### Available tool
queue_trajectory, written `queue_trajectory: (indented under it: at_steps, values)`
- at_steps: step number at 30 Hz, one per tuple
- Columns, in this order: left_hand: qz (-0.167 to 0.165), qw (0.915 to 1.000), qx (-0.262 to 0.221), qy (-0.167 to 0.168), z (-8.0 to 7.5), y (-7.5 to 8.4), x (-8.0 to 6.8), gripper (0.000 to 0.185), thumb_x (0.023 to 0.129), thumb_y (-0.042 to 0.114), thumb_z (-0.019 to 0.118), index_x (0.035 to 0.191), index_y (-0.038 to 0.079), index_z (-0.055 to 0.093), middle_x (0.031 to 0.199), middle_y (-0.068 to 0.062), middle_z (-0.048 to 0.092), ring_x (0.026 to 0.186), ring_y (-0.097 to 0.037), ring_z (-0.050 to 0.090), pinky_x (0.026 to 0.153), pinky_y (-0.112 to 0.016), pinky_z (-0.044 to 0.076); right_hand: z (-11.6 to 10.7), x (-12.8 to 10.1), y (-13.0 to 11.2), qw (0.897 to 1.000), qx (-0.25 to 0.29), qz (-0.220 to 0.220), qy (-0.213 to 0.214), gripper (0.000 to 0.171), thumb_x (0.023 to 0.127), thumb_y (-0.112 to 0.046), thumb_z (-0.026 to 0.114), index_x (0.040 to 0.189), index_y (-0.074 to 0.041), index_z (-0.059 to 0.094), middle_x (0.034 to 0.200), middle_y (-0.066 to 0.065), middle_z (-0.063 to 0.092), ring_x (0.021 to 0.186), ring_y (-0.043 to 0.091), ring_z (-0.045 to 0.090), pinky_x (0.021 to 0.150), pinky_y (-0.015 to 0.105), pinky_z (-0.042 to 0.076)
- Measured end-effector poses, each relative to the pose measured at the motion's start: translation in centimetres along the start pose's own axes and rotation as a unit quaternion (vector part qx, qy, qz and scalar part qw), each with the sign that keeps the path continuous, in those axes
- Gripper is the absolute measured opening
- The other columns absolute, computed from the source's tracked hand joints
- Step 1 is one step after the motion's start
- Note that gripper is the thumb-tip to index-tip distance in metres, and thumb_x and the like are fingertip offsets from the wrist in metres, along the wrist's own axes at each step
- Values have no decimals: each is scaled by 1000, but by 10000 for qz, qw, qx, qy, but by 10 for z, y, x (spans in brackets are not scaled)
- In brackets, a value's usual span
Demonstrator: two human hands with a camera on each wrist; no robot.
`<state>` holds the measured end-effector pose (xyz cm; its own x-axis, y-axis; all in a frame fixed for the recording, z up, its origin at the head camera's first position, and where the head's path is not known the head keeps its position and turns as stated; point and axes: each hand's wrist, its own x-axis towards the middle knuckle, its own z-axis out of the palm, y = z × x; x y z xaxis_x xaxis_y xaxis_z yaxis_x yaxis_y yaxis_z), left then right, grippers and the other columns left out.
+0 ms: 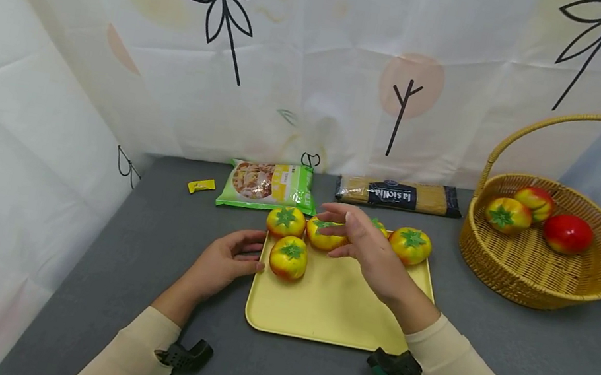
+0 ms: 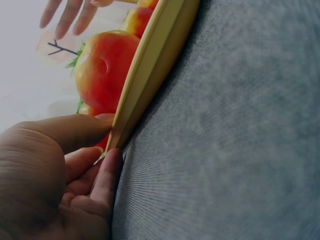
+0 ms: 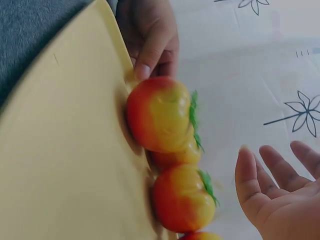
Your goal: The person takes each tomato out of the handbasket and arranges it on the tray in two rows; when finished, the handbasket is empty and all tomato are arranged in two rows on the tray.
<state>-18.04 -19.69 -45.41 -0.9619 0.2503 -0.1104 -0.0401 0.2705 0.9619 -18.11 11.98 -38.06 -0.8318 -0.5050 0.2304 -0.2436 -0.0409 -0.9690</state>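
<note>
Head view: the right hand [image 1: 368, 250] hovers with loose, spread fingers just above the middle tomato [image 1: 324, 234] at the yellow tray's [image 1: 326, 313] far edge, while the left hand [image 1: 227, 262] pinches the tray's left rim.

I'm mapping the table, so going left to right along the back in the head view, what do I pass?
Small yellow wrapper → green snack bag → long spaghetti packet → woven wicker basket.
</note>
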Motion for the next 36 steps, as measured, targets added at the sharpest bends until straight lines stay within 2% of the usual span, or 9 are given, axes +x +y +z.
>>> queue_trajectory:
  at_steps: [9, 15, 18, 22, 32, 36]
  values:
    - [-37, 10000, 32, 15, 0, 1, -1, 65, 97, 5, 83, 156, -1, 55, 153, -20, 58, 136, -36, 60, 109, -40, 54, -23, -8, -3, 9996, 121, -121, 223, 84, 115, -66, 23, 161, 1, 45, 154, 23, 53, 138, 51, 50, 101, 58, 53]
    - [-3, 10000, 32, -4, 0, 0, 0, 65, 98, 5, 82, 156, -2, 54, 153, -21, 57, 137, -37, 59, 109, -40, 54, -40, -16, -3, 9993, 36, -266, 266, 85, 114, -67, 17, 160, -1, 45, 153, 29, 49, 137, 54, 47, 105, 70, 46]
    - [-34, 10000, 47, 36, 1, 1, 0, 65, 97, 3, 82, 156, -1, 55, 152, -20, 58, 136, -36, 60, 108, -39, 55, -48, -21, -3, 9990, 8, -259, 377, 80, 114, -66, 17, 159, -6, 47, 153, 29, 50, 136, 57, 45, 106, 66, 45]
    - [-74, 9999, 36, 74, 1, 1, 0, 65, 96, 2, 83, 156, 0, 56, 152, -18, 59, 136, -34, 61, 107, -39, 56, -59, -28, -4, 9978, 12, -267, 603, 75, 116, -63, 19, 158, -10, 51, 150, 23, 55, 136, 55, 45, 105, 60, 43]
    - [-62, 9999, 21, 87, 0, 0, 0, 66, 96, 3, 83, 156, 1, 56, 152, -17, 59, 136, -34, 60, 108, -39, 55, -91, -45, -6, 9902, 281, -372, 1314, 72, 117, -60, 25, 157, -8, 54, 147, 24, 56, 134, 39, 51, 101, 53, 41]
    - [-46, 10000, 24, 60, 0, -1, 0, 66, 96, 3, 83, 156, 1, 55, 153, -17, 58, 137, -34, 60, 108, -39, 55, -106, -51, -9, 9852, 313, -476, 1614, 71, 117, -58, 28, 156, -5, 55, 144, 20, 60, 131, 37, 53, 99, 45, 46]
